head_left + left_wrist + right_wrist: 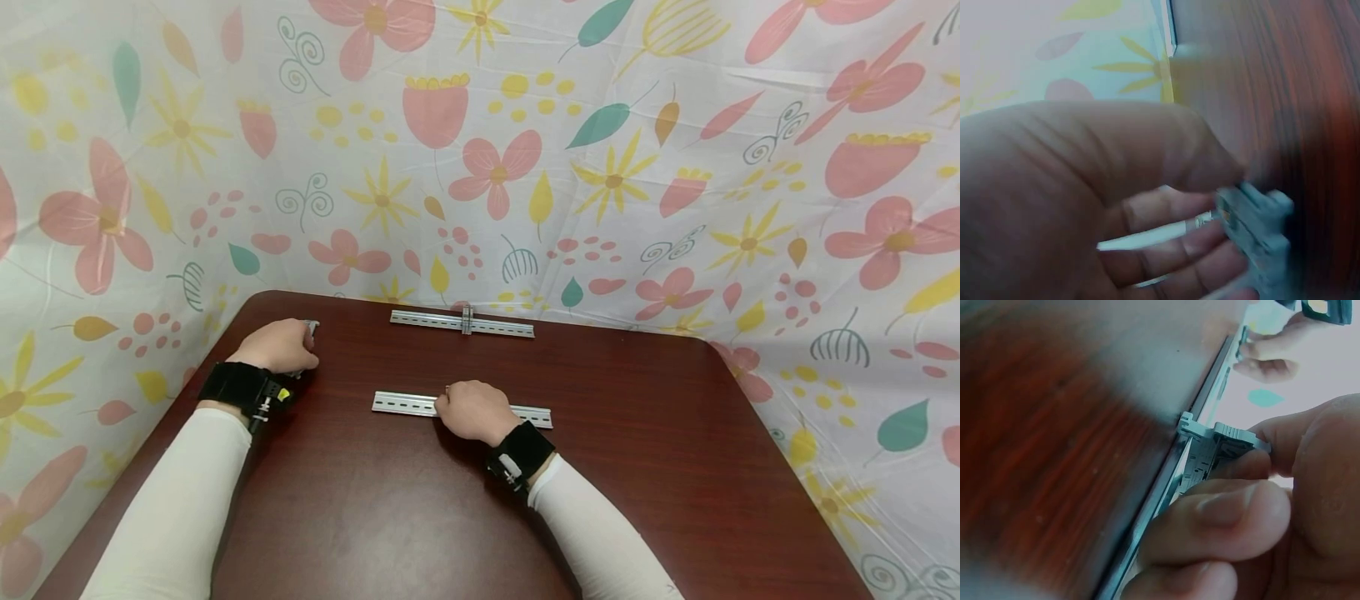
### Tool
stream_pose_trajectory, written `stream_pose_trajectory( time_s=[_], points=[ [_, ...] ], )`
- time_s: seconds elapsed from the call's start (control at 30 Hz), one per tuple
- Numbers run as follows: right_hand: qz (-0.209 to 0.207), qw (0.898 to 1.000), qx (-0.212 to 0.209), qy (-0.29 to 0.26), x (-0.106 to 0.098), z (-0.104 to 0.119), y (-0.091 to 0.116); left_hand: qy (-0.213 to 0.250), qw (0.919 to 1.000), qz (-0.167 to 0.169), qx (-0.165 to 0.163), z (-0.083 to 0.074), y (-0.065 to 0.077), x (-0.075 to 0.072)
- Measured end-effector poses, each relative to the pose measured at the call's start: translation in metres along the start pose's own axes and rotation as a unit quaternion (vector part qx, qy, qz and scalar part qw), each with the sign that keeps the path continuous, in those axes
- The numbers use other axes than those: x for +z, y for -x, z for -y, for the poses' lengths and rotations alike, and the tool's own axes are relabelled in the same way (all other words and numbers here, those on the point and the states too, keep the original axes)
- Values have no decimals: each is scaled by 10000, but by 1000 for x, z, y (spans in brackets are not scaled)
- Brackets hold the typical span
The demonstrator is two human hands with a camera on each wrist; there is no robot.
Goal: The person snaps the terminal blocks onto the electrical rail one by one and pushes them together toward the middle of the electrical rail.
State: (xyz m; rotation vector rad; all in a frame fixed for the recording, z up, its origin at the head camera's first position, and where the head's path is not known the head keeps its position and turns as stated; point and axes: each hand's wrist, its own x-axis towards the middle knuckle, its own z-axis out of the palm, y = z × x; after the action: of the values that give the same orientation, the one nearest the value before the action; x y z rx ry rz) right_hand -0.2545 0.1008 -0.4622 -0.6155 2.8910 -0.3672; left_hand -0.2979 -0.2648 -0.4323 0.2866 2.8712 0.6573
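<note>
At the table's left side, my left hand [277,346] holds a grey plastic DIN rail terminal block [1257,231] between thumb and fingers; blur softens its detail in the left wrist view. My right hand [476,410] is over the middle of the nearer slotted metal DIN rail [405,403], whose two ends show on either side of it. Thumb and fingers there pinch another grey terminal block [1219,447], its foot right at the rail's edge in the right wrist view. The fingers hide part of this block.
A second DIN rail [423,319] lies near the back edge of the dark wooden table [622,450], with a clear-grey block [467,319] across it. A flower-print curtain [495,167] hangs behind and at both sides. Both wrists wear black straps.
</note>
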Motion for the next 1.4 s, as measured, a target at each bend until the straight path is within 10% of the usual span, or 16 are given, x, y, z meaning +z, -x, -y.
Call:
stream_pose_trajectory(
  time_s=[0.5, 1.17, 1.4],
  points=[
    [2, 9991, -115, -415, -5, -5, 3, 914, 9866, -936, 977, -21, -16, 20],
    [-317, 9986, -229, -354, -7, -4, 3, 999, 9615, -1694, 1921, -60, -13, 28],
    [-944, 9917, -397, -777, -8, -5, 1, 1705, 9382, -1980, 2271, -73, -12, 33]
  ],
)
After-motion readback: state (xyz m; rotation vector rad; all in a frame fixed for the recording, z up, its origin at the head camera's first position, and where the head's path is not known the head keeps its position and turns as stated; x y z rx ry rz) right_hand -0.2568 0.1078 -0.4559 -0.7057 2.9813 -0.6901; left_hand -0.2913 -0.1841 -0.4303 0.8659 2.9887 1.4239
